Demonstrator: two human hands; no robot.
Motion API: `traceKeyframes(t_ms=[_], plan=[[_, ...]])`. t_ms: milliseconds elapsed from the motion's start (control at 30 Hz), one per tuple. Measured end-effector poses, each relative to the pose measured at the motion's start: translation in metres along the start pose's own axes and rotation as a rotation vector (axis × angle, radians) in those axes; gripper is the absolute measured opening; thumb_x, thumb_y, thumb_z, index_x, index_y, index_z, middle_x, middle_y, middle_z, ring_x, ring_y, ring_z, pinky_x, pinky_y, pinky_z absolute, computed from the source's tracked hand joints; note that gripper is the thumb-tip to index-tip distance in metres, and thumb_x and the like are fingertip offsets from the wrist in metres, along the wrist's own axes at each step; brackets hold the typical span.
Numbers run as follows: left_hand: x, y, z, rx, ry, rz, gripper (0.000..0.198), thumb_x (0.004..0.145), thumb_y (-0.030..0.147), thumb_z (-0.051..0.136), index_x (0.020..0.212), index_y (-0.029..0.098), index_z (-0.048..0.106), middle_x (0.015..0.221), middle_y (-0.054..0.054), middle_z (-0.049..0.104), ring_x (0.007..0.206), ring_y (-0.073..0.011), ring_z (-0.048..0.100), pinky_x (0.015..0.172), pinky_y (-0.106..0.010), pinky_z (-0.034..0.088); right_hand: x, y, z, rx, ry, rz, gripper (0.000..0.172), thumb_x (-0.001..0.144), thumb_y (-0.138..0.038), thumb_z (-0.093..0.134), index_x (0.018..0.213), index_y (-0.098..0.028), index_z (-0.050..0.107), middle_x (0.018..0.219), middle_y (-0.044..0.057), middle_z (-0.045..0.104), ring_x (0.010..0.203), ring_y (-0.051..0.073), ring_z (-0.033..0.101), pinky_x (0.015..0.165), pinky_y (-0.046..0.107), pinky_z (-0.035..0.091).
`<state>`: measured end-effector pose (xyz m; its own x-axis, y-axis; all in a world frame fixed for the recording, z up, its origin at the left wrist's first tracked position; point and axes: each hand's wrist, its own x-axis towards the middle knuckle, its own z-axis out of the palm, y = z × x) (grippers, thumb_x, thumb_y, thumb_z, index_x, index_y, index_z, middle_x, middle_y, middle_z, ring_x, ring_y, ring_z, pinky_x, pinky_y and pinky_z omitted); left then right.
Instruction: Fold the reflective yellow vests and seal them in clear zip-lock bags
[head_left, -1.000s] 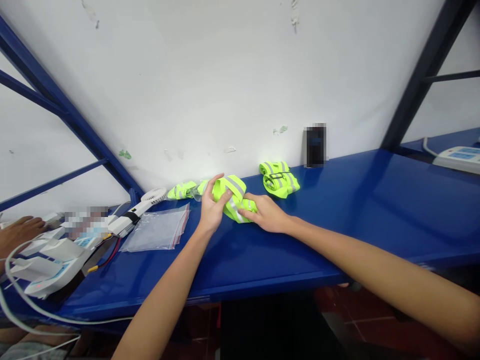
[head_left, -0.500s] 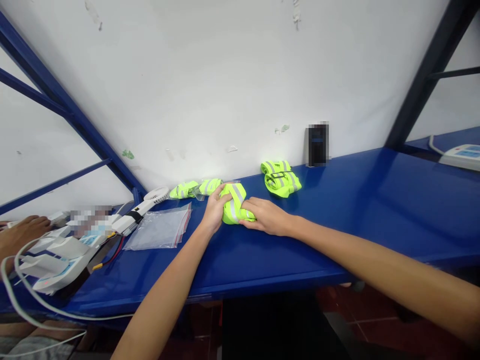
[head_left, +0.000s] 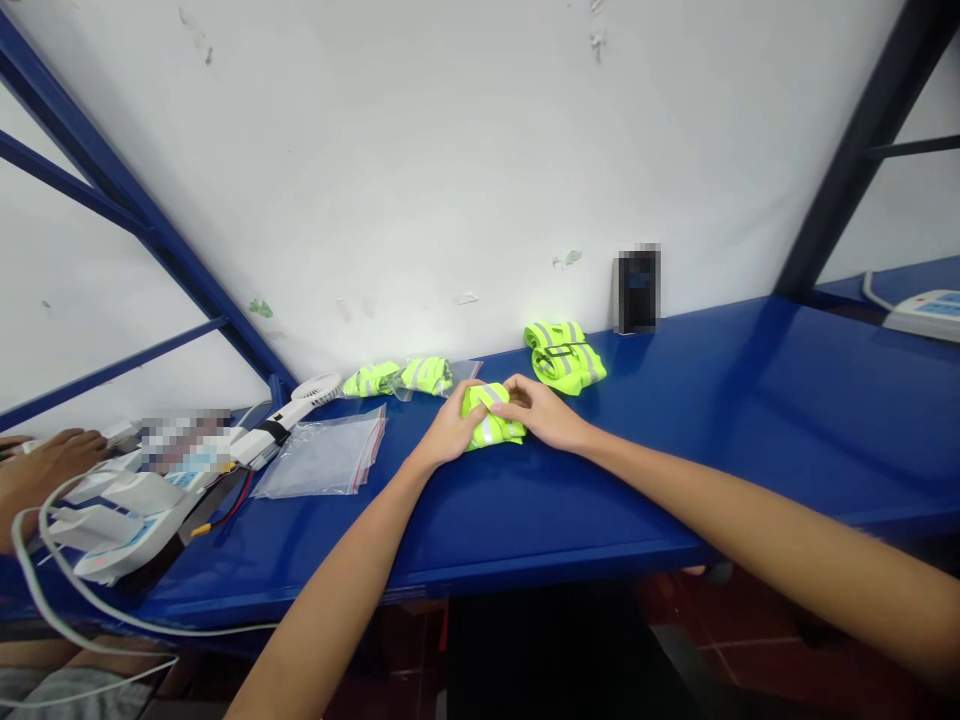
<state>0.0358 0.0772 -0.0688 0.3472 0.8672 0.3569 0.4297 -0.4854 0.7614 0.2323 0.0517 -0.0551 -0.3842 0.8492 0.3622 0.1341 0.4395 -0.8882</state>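
Note:
Between my two hands is a bundled neon-yellow reflective vest (head_left: 495, 430) with silver stripes, low over the blue table. My left hand (head_left: 451, 425) grips its left side, thumb on the front. On the opposite side my right hand (head_left: 546, 410) is closed on the vest, its thumb pressed across the top and its fingers curled behind. Just beyond my right hand lies a second rolled vest (head_left: 566, 358) with a dark strap around it. Two more neon bundles, a left one (head_left: 371, 380) and a right one (head_left: 427, 374), sit in clear bags by the wall.
Clear zip bags (head_left: 322, 455) lie flat on the blue table (head_left: 697, 430), left of my hands. Beside them are a white handheld fan (head_left: 315, 388), white devices (head_left: 127, 520) with cables, and another person's hand (head_left: 56, 480). A dark upright object (head_left: 637, 290) leans against the wall.
The vest is now more compact and slightly further right. My right hand has shifted from its lower right side to its upper right edge, and my left hand has moved right with it.

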Motion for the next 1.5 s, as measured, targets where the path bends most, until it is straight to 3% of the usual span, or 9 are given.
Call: traceKeyframes(t_ms=[200, 333, 500, 667, 900, 1100, 1233, 1400, 1500], plan=[[-0.005, 0.005, 0.005, -0.053, -0.003, 0.056, 0.04, 0.095, 0.047, 0.042, 0.119, 0.019, 0.057, 0.103, -0.006, 0.064, 0.091, -0.0213, 0.059, 0.088, -0.035, 0.045, 0.003, 0.007, 0.0, -0.102, -0.033, -0.079, 0.043, 0.089, -0.021, 0.048, 0.132, -0.026, 0.045, 0.116, 0.005, 0.058, 0.106, 0.02, 0.055, 0.095, 0.038, 0.043], [-0.003, 0.007, 0.008, -0.002, 0.02, 0.049, 0.044, 0.097, 0.047, 0.033, 0.109, 0.018, 0.063, 0.103, -0.008, 0.065, 0.098, -0.0236, 0.058, 0.095, -0.039, 0.042, 0.002, 0.015, -0.001, -0.321, -0.046, -0.154, 0.037, 0.095, -0.025, 0.039, 0.127, -0.022, 0.057, 0.121, 0.01, 0.058, 0.116, 0.023, 0.052, 0.105, 0.043, 0.037], [-0.001, 0.003, 0.008, 0.189, 0.011, -0.028, 0.04, 0.096, 0.047, 0.035, 0.084, 0.02, 0.063, 0.076, -0.003, 0.057, 0.082, -0.0226, 0.055, 0.088, -0.039, 0.042, -0.001, 0.017, 0.004, -0.486, -0.041, -0.163, 0.041, 0.1, -0.035, 0.031, 0.125, -0.019, 0.059, 0.124, 0.014, 0.057, 0.114, 0.025, 0.055, 0.101, 0.043, 0.04], [-0.007, 0.007, 0.01, 0.299, -0.014, 0.025, 0.041, 0.098, 0.042, 0.028, 0.076, 0.021, 0.054, 0.076, -0.004, 0.055, 0.08, -0.0221, 0.054, 0.083, -0.038, 0.041, 0.005, 0.008, 0.0, -0.417, -0.087, -0.039, 0.042, 0.1, -0.044, 0.032, 0.103, -0.018, 0.065, 0.099, 0.008, 0.068, 0.094, 0.022, 0.062, 0.087, 0.037, 0.046], [-0.015, 0.016, 0.011, 0.355, 0.029, 0.297, 0.028, 0.096, 0.035, 0.039, 0.117, 0.019, 0.047, 0.107, -0.011, 0.056, 0.101, -0.0241, 0.055, 0.091, -0.039, 0.043, 0.006, 0.007, -0.02, -0.245, -0.116, 0.157, 0.063, 0.087, -0.054, 0.057, 0.138, -0.019, 0.047, 0.137, 0.017, 0.054, 0.119, 0.03, 0.055, 0.095, 0.042, 0.045], [-0.012, 0.014, 0.008, 0.487, 0.141, 0.595, 0.043, 0.089, 0.026, 0.05, 0.13, 0.022, 0.037, 0.118, -0.012, 0.046, 0.113, -0.0259, 0.049, 0.097, -0.044, 0.042, 0.005, 0.005, -0.02, 0.091, -0.1, 0.082, 0.052, 0.073, -0.047, 0.073, 0.114, -0.02, 0.055, 0.095, 0.003, 0.063, 0.087, 0.02, 0.06, 0.074, 0.031, 0.05], [-0.013, 0.018, 0.011, 0.553, 0.214, 0.645, 0.043, 0.089, 0.026, 0.051, 0.13, 0.023, 0.036, 0.119, -0.013, 0.046, 0.113, -0.0261, 0.049, 0.094, -0.043, 0.042, 0.004, 0.0, -0.008, 0.169, 0.012, -0.003, 0.043, 0.071, -0.045, 0.074, 0.1, -0.02, 0.054, 0.088, 0.0, 0.057, 0.083, 0.017, 0.056, 0.073, 0.028, 0.047], [-0.023, 0.034, 0.024, 0.544, 0.346, 0.49, 0.046, 0.093, 0.031, 0.046, 0.136, 0.022, 0.032, 0.125, -0.014, 0.051, 0.12, -0.028, 0.047, 0.098, -0.044, 0.035, 0.003, -0.009, 0.011, 0.149, 0.309, -0.07, 0.034, 0.076, -0.043, 0.066, 0.099, -0.021, 0.052, 0.088, 0.001, 0.058, 0.083, 0.018, 0.055, 0.076, 0.03, 0.046], [-0.03, 0.043, 0.027, 0.487, 0.288, 0.402, 0.048, 0.095, 0.035, 0.042, 0.14, 0.02, 0.031, 0.131, -0.016, 0.049, 0.123, -0.0276, 0.047, 0.101, -0.044, 0.033, 0.003, -0.007, 0.014, 0.056, 0.425, -0.074, 0.03, 0.074, -0.042, 0.066, 0.092, -0.021, 0.054, 0.084, 0.001, 0.058, 0.08, 0.019, 0.054, 0.075, 0.031, 0.045]])
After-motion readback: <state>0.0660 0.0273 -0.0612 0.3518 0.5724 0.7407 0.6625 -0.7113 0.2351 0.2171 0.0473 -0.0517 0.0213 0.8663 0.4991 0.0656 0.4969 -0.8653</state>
